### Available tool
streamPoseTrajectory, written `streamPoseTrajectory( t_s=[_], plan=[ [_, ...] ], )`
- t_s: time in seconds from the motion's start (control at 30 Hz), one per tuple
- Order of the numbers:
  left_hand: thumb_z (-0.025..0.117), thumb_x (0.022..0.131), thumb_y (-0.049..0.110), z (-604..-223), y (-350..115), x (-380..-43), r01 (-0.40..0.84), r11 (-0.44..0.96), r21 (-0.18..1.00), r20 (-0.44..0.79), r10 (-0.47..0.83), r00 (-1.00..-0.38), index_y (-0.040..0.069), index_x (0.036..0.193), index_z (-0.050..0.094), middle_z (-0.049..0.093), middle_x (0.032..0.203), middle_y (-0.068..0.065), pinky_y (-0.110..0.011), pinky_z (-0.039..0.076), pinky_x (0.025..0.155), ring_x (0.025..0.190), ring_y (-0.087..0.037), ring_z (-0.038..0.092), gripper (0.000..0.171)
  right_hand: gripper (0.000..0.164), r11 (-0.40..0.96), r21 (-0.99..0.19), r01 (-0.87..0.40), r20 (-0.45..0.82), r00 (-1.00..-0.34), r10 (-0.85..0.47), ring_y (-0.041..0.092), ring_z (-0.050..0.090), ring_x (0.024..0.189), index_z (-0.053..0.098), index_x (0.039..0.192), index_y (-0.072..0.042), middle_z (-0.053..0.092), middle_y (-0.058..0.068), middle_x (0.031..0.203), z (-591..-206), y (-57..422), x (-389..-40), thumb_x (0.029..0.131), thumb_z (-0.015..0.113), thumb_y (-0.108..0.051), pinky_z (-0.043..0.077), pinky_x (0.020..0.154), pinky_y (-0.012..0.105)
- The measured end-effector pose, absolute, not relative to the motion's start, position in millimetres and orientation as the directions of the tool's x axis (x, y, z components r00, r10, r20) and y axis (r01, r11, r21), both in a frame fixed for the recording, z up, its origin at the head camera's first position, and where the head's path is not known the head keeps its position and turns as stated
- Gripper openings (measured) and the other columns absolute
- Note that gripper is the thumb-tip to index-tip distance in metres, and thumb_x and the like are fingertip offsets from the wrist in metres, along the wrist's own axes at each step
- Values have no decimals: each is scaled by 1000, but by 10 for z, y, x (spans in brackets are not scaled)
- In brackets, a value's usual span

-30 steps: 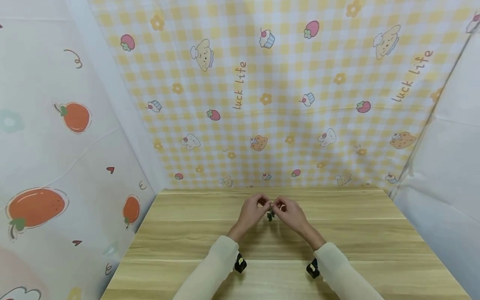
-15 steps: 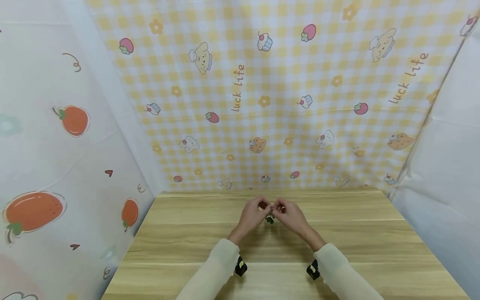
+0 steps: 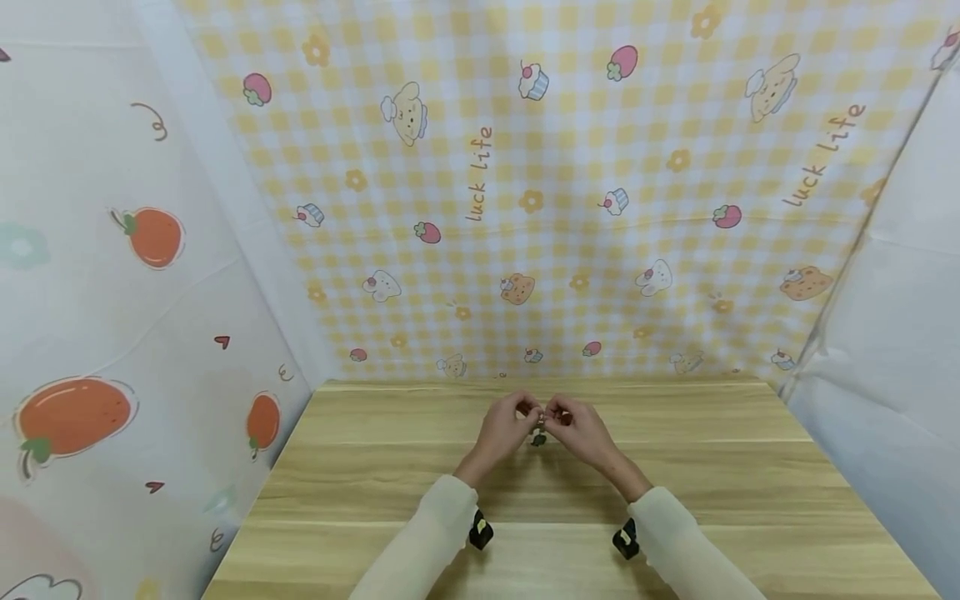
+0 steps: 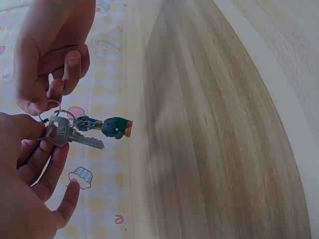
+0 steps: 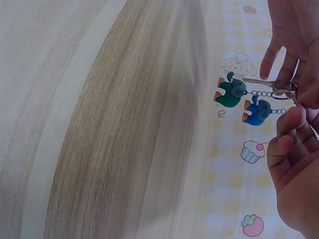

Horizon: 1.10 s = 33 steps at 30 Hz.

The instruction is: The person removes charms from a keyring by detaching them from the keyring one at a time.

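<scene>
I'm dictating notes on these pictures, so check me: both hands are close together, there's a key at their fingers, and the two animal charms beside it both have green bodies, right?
Not quite: they don't both have green bodies. The right wrist view shows one green charm and one blue charm. The rest is as you say.

One left hand (image 3: 504, 428), one right hand (image 3: 588, 433), two sleeves (image 3: 420, 533), two black wrist units (image 3: 481, 531). One key (image 4: 63, 133), two elephants (image 5: 230, 94), two chains (image 5: 258, 93) and at least two rings (image 5: 273, 93), their exact number unclear. One surface (image 3: 375, 467), one checked cloth (image 3: 573, 154).
</scene>
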State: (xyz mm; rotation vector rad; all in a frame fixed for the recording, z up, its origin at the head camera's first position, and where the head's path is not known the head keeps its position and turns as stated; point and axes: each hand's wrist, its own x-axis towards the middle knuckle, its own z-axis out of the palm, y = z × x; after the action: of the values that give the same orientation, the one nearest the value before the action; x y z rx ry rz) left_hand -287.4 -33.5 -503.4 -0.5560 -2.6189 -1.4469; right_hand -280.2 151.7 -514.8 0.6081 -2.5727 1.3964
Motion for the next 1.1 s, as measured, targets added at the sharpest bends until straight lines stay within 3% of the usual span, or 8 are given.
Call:
streamPoseTrajectory(
  t_s=[0.43,0.77,1.1],
  plan=[
    [67,104,18,-5026,-357,-2876,370,525,767,277,249,-928,12,104,76,75,95,0,-26,55,77,87,-11,67,10,10,396,-760,-515,411,-853,-321,5,51,67,68,94,-12,65,0,83,-5176,1552,-2807,101,67,-5,45,59,25],
    [67,104,17,-5025,-418,-2878,345,511,787,276,210,-938,9,105,75,74,96,-3,-24,54,72,85,-10,65,11,10,401,-780,-480,380,-873,-307,6,51,62,68,95,-13,66,0,85,-5150,1576,-2792,102,68,-5,45,54,25],
    [68,104,17,-5003,-478,-2889,369,477,798,298,220,-929,8,105,76,76,95,-3,-24,54,73,85,-12,67,12,7,459,-771,-442,359,-896,-261,8,55,72,70,96,-14,68,-1,90,-5103,1648,-2773,101,70,-9,47,65,25]
  ],
)
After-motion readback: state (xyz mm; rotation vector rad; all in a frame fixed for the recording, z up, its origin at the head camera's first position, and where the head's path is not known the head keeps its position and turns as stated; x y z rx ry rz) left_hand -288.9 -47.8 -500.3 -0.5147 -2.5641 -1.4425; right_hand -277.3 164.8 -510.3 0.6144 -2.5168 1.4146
